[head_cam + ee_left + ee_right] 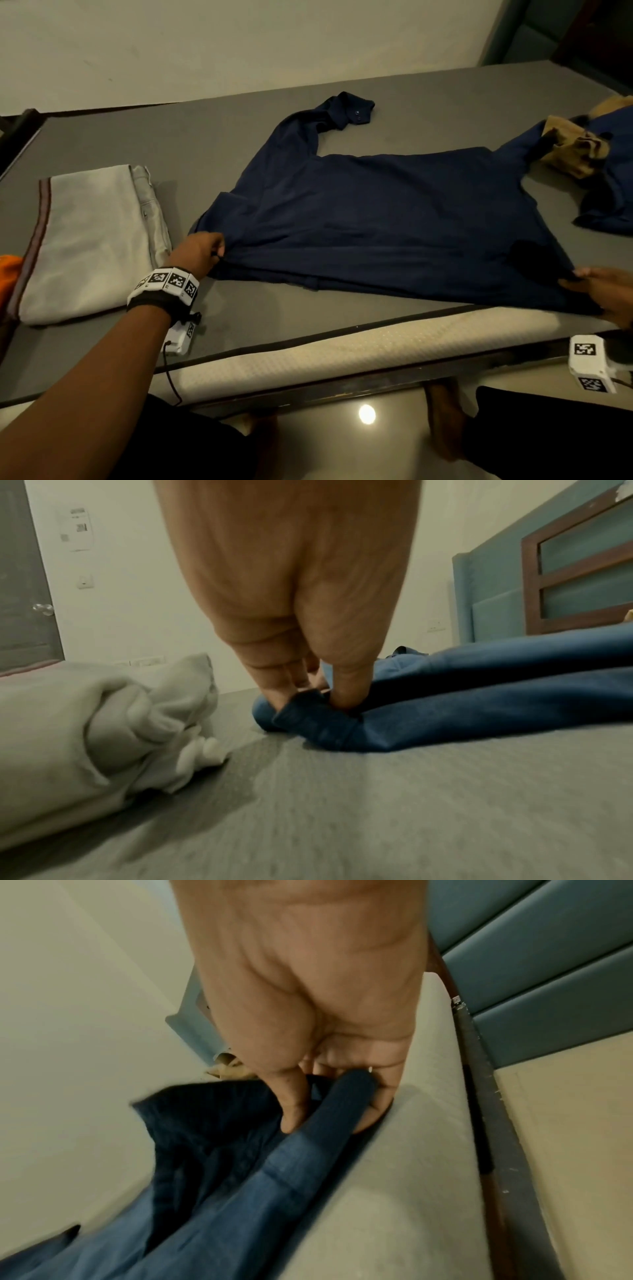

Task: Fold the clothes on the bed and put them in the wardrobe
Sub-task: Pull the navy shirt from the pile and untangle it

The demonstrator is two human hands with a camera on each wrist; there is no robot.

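Navy fabric dominates the head view: a long-sleeved navy shirt (376, 219) lies spread on the grey bed (274, 329), one sleeve bent toward the far wall, the other reaching right under a tan garment (572, 150). The left hand (198, 251) pinches the shirt's near-left edge; the right hand (606, 294) grips its near-right corner at the mattress edge. A folded grey garment (92, 240) sits left of the shirt, apart from it, with a bit of orange cloth (8, 274) beside it.

Left wrist view: left hand (298, 631) points down, thumb and fingers (349, 693) closed on a bunched fold of the shirt (462, 696), which rests on the bed (377, 804). Folded grey garment (85, 723) close by on the left.

Right wrist view: right hand (318, 1015) curled round a dark rolled edge of the shirt (240, 1164), thumb on top, fingers beneath, against the pale mattress side (394, 1191). Picture blurred.
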